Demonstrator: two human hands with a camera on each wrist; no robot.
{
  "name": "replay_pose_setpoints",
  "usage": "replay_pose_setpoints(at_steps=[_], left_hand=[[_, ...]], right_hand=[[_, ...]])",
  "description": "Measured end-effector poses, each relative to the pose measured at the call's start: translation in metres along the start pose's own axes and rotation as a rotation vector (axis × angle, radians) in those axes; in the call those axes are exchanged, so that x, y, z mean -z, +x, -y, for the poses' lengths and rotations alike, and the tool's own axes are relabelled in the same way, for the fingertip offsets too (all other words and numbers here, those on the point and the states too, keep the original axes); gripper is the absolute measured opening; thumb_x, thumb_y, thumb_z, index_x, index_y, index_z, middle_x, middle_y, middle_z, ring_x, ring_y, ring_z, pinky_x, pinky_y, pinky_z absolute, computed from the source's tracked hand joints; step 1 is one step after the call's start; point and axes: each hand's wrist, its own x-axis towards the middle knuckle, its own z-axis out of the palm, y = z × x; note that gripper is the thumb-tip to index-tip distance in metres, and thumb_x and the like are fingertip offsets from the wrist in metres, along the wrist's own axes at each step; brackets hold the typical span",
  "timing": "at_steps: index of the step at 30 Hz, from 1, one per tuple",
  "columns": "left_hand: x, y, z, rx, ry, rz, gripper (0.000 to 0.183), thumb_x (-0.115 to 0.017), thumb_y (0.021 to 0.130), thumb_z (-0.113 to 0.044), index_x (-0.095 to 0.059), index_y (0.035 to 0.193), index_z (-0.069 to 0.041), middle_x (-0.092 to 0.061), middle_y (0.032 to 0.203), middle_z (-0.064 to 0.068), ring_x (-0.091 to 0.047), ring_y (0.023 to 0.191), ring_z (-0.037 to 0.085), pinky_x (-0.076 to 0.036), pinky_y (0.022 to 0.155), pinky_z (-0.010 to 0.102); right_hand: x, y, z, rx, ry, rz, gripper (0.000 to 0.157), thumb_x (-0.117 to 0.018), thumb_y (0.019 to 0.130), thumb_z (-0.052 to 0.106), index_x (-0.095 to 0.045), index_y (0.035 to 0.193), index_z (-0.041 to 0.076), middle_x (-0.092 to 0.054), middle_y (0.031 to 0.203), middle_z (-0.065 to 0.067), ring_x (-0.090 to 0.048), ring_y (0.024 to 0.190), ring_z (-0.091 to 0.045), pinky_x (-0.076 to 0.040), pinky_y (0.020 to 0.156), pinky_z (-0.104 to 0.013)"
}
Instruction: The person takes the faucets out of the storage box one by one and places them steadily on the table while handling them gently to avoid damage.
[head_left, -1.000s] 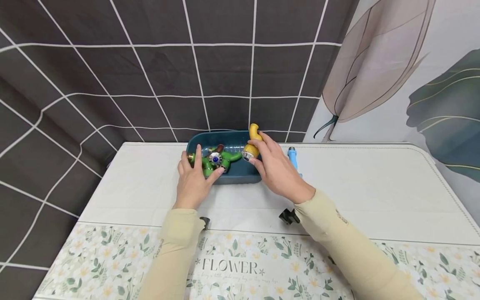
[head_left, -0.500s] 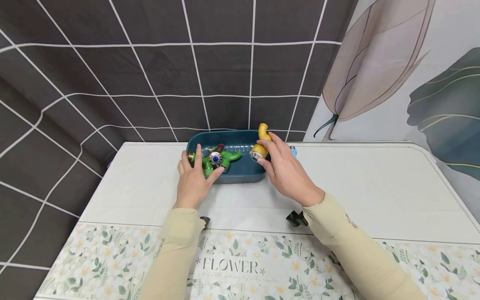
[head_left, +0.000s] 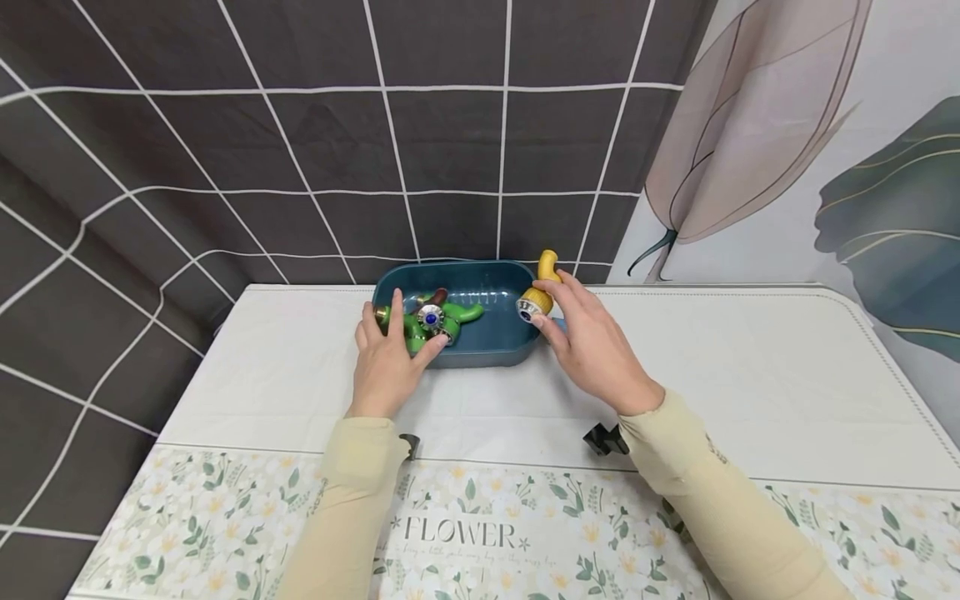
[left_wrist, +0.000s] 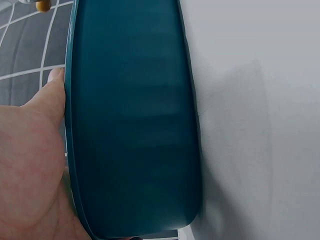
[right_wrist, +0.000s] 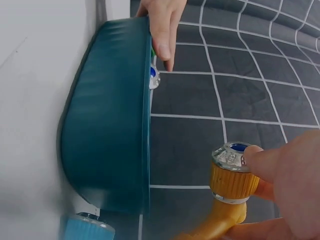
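My right hand (head_left: 600, 350) pinches a yellow curved tube piece (head_left: 548, 265) with a ribbed collar and a silver, blue-centred cap. It is held above the right end of a dark teal bin (head_left: 480, 358). In the right wrist view, thumb and fingers hold the yellow piece (right_wrist: 232, 182) apart from the bin wall (right_wrist: 107, 115). My left hand (head_left: 386, 367) rests over the bin's left end with fingers spread. Under and beside it lie green curved pieces (head_left: 463, 313), a silver knob with a blue centre (head_left: 431, 317) and a brown piece (head_left: 439, 296).
A light blue piece (right_wrist: 87, 229) lies outside the bin's right end, mostly hidden by my right hand in the head view. The white tabletop (head_left: 750, 375) has a flower-print front band. A dark checked cloth (head_left: 450, 142) hangs behind the bin.
My right hand has carried the yellow tube piece rightward toward the bin's right end, covering most of the light blue piece. The left hand and the bin's other contents have stayed put.
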Motion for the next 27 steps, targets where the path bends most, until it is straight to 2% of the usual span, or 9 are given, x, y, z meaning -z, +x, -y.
replay_pose_setpoints(at_steps=[8,16,27], left_hand=[[-0.001,0.001,0.000,-0.005,0.006,-0.004,0.097,-0.058,0.094,-0.063,-0.006,0.164,-0.021,0.002,0.163,0.029,-0.006,0.149,0.045,-0.039,0.107,0.058],[-0.002,0.001,-0.001,-0.001,0.002,-0.007,0.097,-0.060,0.094,-0.061,-0.006,0.164,-0.021,0.001,0.163,0.029,-0.006,0.149,0.045,-0.038,0.108,0.058],[-0.001,0.000,-0.001,0.003,0.001,-0.004,0.097,-0.059,0.094,-0.062,-0.007,0.164,-0.020,0.002,0.163,0.029,-0.006,0.149,0.045,-0.038,0.107,0.058]], right_hand=[[0.002,-0.005,-0.008,-0.035,0.012,-0.002,0.044,-0.064,0.100,0.018,-0.054,0.141,0.007,-0.040,0.153,-0.026,-0.036,0.143,-0.041,-0.033,0.110,-0.059],[0.007,-0.009,-0.017,-0.056,0.018,-0.035,0.044,-0.067,0.098,0.015,-0.056,0.140,0.006,-0.044,0.149,-0.027,-0.047,0.133,-0.044,-0.040,0.105,-0.059],[0.014,-0.009,-0.026,-0.128,-0.002,-0.022,0.044,-0.067,0.098,0.016,-0.056,0.139,0.003,-0.044,0.148,-0.030,-0.043,0.136,-0.046,-0.037,0.106,-0.062]])
